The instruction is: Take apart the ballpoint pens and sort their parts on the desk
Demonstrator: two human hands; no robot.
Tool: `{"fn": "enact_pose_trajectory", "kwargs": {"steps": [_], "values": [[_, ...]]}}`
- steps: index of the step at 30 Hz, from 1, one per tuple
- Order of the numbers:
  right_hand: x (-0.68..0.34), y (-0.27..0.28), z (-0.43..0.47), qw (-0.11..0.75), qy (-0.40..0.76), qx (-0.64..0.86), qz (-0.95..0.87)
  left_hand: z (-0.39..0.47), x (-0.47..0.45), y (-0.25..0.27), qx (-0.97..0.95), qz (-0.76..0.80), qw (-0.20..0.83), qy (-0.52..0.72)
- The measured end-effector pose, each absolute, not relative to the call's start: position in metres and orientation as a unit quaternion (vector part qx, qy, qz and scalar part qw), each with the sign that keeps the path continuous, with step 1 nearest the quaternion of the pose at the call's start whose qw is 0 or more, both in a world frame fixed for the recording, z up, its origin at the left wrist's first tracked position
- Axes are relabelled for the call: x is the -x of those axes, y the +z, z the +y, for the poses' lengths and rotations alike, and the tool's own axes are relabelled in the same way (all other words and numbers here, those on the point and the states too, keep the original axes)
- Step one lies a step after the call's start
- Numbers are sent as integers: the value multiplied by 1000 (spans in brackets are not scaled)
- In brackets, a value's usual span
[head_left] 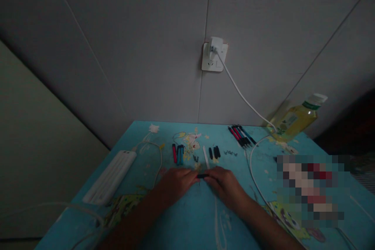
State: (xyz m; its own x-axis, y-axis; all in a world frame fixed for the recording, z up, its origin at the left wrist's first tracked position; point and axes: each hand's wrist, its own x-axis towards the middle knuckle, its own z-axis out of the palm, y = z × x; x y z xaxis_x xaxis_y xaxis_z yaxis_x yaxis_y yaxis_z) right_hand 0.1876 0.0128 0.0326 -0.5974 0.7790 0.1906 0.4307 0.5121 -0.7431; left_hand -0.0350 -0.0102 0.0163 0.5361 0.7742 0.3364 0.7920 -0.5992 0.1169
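Note:
My left hand (182, 179) and my right hand (224, 184) meet over the table, fingertips closed on opposite ends of a short black pen part (202, 176). Fingers cover much of it. Just beyond the left hand lie red and blue pen barrels (177, 154) and a few small dark pieces (195, 159). A white strip (205, 156) lies beyond the gap between the hands. To its right are several black pen pieces (215, 152) and a row of tiny clip-like parts (230, 153). Farther back rests a group of whole pens (241, 136).
A white power strip (111, 177) lies on the blue patterned table (187, 218) at left. At the back right stands a bottle of yellow liquid (299, 119). From a charger (216, 47) in the wall socket, a white cable (252, 164) crosses the table's right side, near a pixelated patch.

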Motion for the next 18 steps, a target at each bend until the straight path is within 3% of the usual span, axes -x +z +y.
{"fn": "enact_pose_trajectory", "kwargs": {"steps": [9,14,18], "values": [[-184,30,9,258,360,378,-813,-11,33,18,894,-412,45,-172],[-184,27,10,305,355,393,-791,-10,32,14,880,-435,32,-188],[-185,27,11,266,370,386,-802,-10,32,13,883,-430,26,-186]]}}
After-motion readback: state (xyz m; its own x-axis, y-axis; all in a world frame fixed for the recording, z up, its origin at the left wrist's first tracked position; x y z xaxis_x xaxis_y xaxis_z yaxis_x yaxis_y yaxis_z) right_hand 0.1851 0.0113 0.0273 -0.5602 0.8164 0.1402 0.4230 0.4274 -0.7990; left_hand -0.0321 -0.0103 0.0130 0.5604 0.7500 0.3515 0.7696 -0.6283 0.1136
